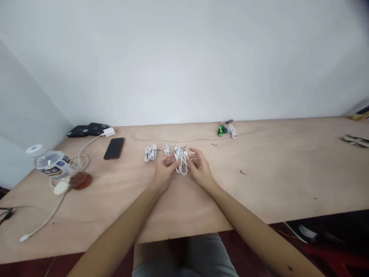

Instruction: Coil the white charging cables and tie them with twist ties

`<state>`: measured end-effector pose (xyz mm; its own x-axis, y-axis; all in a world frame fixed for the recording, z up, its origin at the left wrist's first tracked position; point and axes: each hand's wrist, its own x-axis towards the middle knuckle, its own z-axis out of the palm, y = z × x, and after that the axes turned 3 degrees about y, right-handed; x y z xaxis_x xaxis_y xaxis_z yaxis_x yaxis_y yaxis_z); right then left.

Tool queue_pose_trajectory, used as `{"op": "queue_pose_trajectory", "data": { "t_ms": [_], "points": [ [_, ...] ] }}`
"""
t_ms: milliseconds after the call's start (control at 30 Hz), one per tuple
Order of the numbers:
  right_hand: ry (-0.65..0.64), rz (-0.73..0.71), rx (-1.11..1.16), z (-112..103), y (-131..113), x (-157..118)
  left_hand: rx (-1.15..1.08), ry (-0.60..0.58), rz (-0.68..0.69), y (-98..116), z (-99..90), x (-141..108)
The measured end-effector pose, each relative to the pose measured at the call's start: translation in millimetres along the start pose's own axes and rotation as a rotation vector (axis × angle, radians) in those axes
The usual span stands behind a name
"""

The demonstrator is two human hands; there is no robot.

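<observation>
While both forearms reach forward over the wooden table (288,169), the two hands meet at a looped white cable (181,166) held at about the middle of the work surface. The left hand (163,172) is closed on the left side of the cable, thumb against fingers. The right hand (202,170) is at the opposite side, its fingertips at the edge of the loops, with thumb and forefinger spread; whether it grips firmly cannot be told. A narrow gap, spanned by the cable, separates the hands.

Just beyond the left hand lie two tied bundles (153,152) of white cable, side by side, and a small bundle (166,149) nearer the held cable. Farther back, toward the wall (184,61), a green-handled tool (220,131) lies just beside another white bundle (232,132). Two dark ties lie loose on the right: a far tie (213,144) and a near tie (242,172).

On the left side are a dark phone (114,148), black boxes (97,128) with a white plug (109,132) beside them, and a bottle (54,161) containing amber liquid. A white charging lead (47,220) runs toward the table's near edge.
</observation>
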<state>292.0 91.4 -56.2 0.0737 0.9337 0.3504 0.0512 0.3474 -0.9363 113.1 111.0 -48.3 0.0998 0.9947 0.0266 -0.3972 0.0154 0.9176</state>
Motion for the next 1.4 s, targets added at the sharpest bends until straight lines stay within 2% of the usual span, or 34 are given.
{"op": "queue_pose_trajectory", "data": {
  "t_ms": [200,300,400,533,733,933,1233,1400],
  "points": [
    [-0.002,-0.074,-0.018,0.3,-2.5,3.5,0.035,-0.057,0.024,2.7,0.9,1.4],
    [-0.021,-0.037,0.052,0.7,-3.0,5.7,0.03,-0.092,0.045,4.5,0.6,1.0],
    [-0.046,0.027,0.118,1.3,-4.8,5.9,0.041,-0.078,0.058,5.0,-0.3,0.6],
    [-0.066,0.051,0.104,1.2,-7.2,4.4,0.061,-0.095,0.057,4.1,-0.4,0.0],
    [0.084,0.006,-0.085,-1.5,-3.9,7.2,0.034,-0.106,0.026,2.3,1.2,0.5],
    [-0.098,0.156,0.24,0.2,-11.9,4.6,0.006,-0.129,0.005,2.9,3.9,-0.5],
    [-0.006,0.211,0.326,4.0,-21.3,5.0,0.081,-0.177,0.021,8.8,2.3,-1.8],
    [-0.009,0.225,0.384,4.4,-13.9,7.4,0.092,-0.118,0.055,8.8,2.6,-0.3]
  ]
}}
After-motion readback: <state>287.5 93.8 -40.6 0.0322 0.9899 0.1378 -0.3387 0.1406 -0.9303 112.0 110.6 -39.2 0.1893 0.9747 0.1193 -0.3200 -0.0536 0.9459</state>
